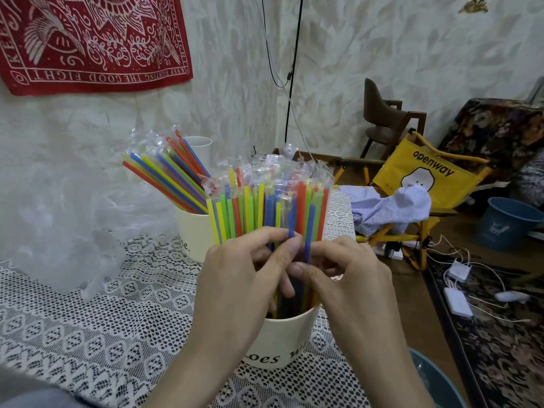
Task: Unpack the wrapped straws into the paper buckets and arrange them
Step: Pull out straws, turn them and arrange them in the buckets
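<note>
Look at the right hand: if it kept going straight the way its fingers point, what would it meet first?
The right hand points leftward, so its fingers would probably meet the blue straw they already pinch, then the left hand; depth is unclear.

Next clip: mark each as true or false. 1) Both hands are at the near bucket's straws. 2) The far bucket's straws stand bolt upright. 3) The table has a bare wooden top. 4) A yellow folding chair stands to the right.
1) True: the left hand and right hand pinch a blue wrapped straw in the near cream paper bucket.
2) False: in the far cream paper bucket the coloured straws lean left.
3) False: a white lace tablecloth covers it.
4) True: yellow folding chair.
</note>
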